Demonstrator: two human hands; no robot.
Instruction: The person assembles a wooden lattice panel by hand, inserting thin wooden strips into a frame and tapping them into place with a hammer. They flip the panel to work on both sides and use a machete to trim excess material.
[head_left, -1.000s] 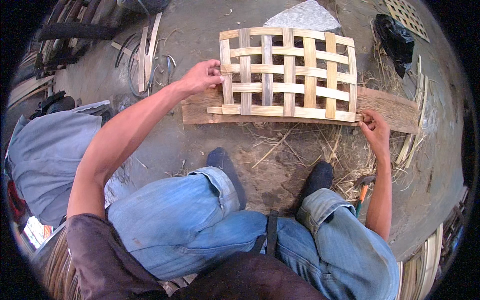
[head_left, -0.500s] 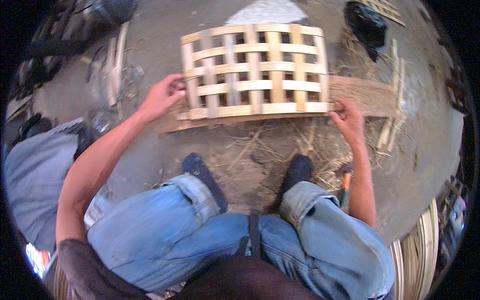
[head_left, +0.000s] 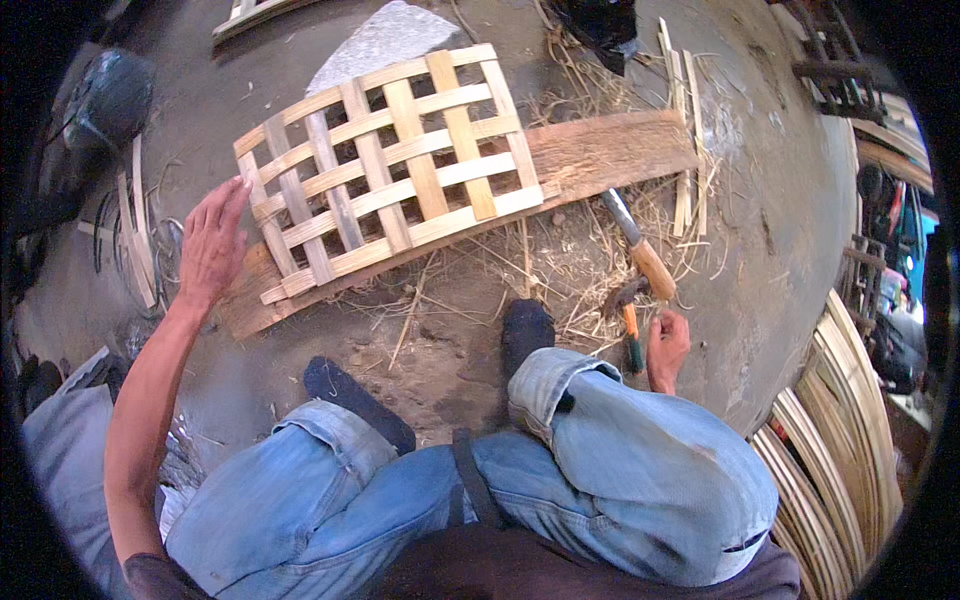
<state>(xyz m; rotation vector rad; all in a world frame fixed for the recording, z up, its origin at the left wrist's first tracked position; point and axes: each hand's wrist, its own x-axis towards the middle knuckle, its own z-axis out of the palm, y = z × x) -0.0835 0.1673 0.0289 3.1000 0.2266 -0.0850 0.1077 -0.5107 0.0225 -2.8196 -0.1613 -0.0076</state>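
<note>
The right hand (head_left: 667,349) has left the plank (head_left: 600,155) for the hammer (head_left: 630,325) at lower right; the left hand (head_left: 212,243) has opened beside the lattice (head_left: 385,170).

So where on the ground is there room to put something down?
Bare ground lies right of the wooden plank, toward the stacked bamboo strips. A smaller patch sits between the two shoes, below the woven bamboo panel. It is crowded by the right hand, with the knife, hammer and straw.
</note>
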